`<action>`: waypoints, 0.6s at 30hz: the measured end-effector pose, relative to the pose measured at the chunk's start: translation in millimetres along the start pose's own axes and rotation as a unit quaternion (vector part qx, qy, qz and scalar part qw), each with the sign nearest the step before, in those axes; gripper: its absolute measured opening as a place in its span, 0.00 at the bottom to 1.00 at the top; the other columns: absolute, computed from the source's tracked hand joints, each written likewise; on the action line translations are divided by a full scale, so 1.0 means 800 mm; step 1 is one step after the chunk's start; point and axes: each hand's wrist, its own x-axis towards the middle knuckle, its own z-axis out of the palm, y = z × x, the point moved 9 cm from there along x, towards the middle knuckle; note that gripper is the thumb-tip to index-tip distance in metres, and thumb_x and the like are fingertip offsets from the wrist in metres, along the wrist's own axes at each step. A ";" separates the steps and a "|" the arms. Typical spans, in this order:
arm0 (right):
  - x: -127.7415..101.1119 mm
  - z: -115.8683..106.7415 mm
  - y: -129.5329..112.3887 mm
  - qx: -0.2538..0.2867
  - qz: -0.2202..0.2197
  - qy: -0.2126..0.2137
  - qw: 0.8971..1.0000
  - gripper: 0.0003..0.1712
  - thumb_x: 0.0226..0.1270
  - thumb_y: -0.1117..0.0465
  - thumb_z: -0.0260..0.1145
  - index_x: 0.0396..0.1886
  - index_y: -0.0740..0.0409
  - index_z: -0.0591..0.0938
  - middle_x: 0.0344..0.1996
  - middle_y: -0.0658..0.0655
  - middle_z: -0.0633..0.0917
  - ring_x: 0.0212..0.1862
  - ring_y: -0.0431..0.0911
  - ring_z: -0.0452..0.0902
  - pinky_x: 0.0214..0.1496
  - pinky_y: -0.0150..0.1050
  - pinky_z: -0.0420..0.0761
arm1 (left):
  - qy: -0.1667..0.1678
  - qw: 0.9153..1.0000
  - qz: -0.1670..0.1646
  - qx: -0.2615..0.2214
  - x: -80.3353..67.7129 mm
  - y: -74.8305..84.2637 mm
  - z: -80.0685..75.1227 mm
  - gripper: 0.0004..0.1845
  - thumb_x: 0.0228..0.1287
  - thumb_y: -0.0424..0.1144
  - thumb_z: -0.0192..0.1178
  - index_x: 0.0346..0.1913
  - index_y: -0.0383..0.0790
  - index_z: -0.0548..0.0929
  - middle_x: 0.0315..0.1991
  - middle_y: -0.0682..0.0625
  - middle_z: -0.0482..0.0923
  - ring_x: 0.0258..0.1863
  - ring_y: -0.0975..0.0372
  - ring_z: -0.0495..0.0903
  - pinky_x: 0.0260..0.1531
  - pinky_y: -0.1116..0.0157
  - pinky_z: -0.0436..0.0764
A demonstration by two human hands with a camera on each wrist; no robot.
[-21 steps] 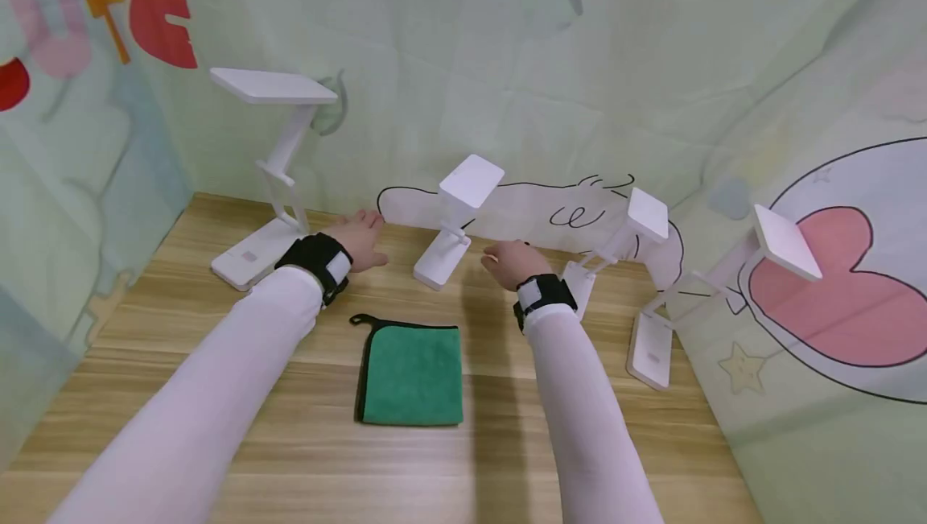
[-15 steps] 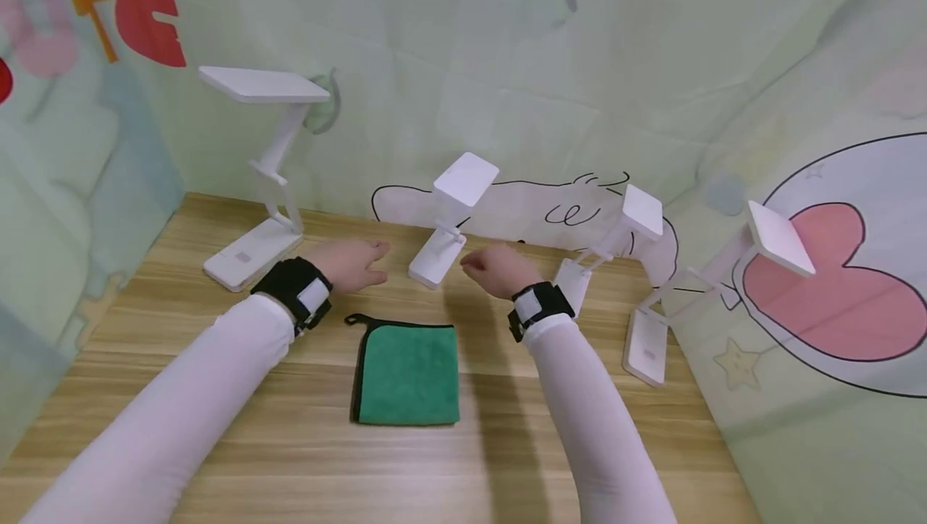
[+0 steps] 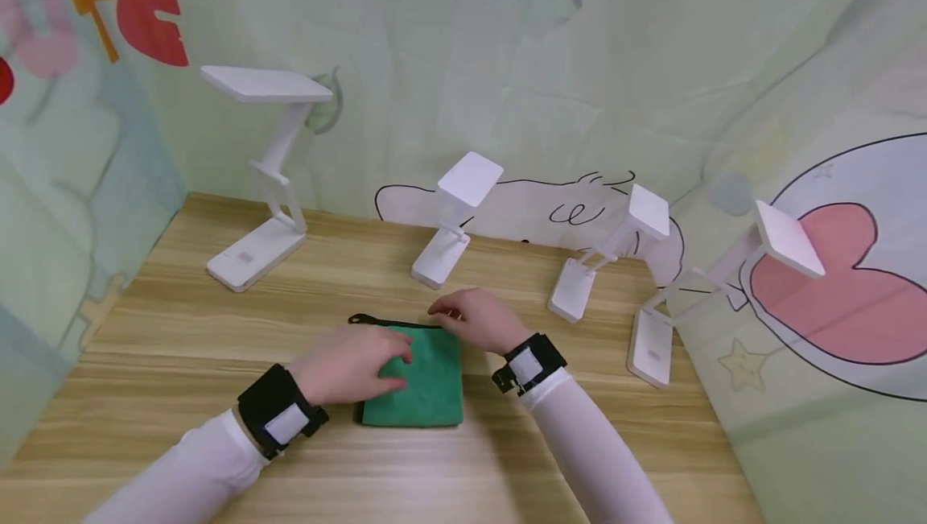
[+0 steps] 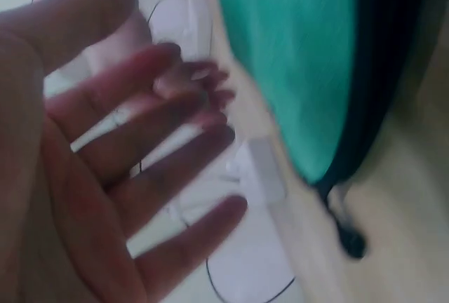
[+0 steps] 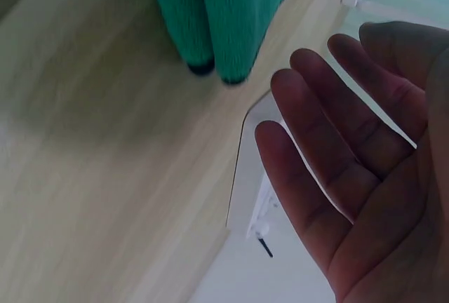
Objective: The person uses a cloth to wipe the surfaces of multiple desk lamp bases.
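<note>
A folded green cloth (image 3: 427,391) with black edging and a small black loop lies on the wooden table. My left hand (image 3: 355,363) hovers over its left part, covering some of it in the head view. Its fingers are spread and bent a little, with nothing between them, as the left wrist view of the hand (image 4: 140,149) shows. At the cloth's far right corner is my right hand (image 3: 481,320), fingers loosely bent and holding nothing. In the right wrist view the cloth (image 5: 231,15) shows its folded layers beside the relaxed fingers (image 5: 309,177).
Along the back stand white folding desk lamps: a tall one (image 3: 257,254) at left, a small one (image 3: 442,258) in the middle, and two more lamps (image 3: 572,290) (image 3: 650,347) at right. Behind them hangs a printed cloth wall (image 3: 463,49) with cartoon figures.
Both hands have drawn back from beside the lamps toward the cloth. The left came down over its left part, the right to its far right corner. Lamps and cloth stay put.
</note>
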 end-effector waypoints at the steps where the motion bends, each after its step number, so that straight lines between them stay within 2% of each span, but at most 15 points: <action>1: -0.001 0.002 -0.001 0.002 0.001 0.000 1.000 0.14 0.83 0.54 0.64 0.57 0.51 0.90 0.43 0.46 0.90 0.44 0.39 0.84 0.49 0.40 0.84 | 0.003 1.000 -0.005 0.002 -0.002 0.002 0.004 0.12 0.66 0.47 0.77 0.45 0.44 0.91 0.47 0.52 0.88 0.44 0.61 0.86 0.45 0.58 0.86; 5: 0.000 0.012 0.000 0.004 0.007 -0.008 1.000 0.15 0.83 0.54 0.63 0.59 0.51 0.89 0.39 0.45 0.89 0.39 0.37 0.82 0.44 0.38 0.83 | -0.001 1.000 -0.008 0.013 -0.009 0.010 0.017 0.15 0.57 0.50 0.82 0.38 0.49 0.87 0.37 0.57 0.80 0.36 0.64 0.80 0.35 0.62 0.82; 9: -0.001 0.016 0.003 0.012 0.016 -0.013 1.000 0.14 0.83 0.55 0.63 0.59 0.51 0.89 0.39 0.46 0.89 0.39 0.38 0.82 0.44 0.38 0.82 | -0.039 0.999 0.008 0.030 -0.012 0.019 0.032 0.25 0.44 0.56 0.88 0.36 0.52 0.83 0.37 0.59 0.71 0.37 0.65 0.75 0.35 0.62 0.79; 12: -0.002 0.015 0.004 0.008 0.016 -0.016 1.000 0.14 0.84 0.55 0.63 0.59 0.51 0.89 0.42 0.47 0.90 0.41 0.38 0.82 0.45 0.38 0.82 | -0.063 0.996 0.009 0.059 -0.012 0.025 0.041 0.30 0.36 0.56 0.91 0.37 0.52 0.82 0.37 0.58 0.71 0.39 0.64 0.73 0.36 0.60 0.79; 14: -0.002 0.015 0.003 0.001 0.013 -0.019 1.000 0.15 0.84 0.55 0.62 0.61 0.50 0.88 0.40 0.47 0.89 0.39 0.38 0.82 0.43 0.37 0.82 | -0.059 0.994 0.009 0.087 -0.012 0.028 0.043 0.29 0.35 0.53 0.91 0.38 0.52 0.82 0.38 0.57 0.72 0.39 0.62 0.73 0.35 0.59 0.79; 18: -0.003 0.016 -0.001 -0.009 0.013 -0.023 1.000 0.21 0.84 0.54 0.62 0.71 0.50 0.82 0.31 0.46 0.86 0.31 0.38 0.79 0.35 0.38 0.80 | -0.027 0.993 0.004 0.115 -0.013 0.031 0.046 0.22 0.43 0.40 0.86 0.37 0.51 0.82 0.37 0.55 0.73 0.39 0.60 0.74 0.31 0.59 0.77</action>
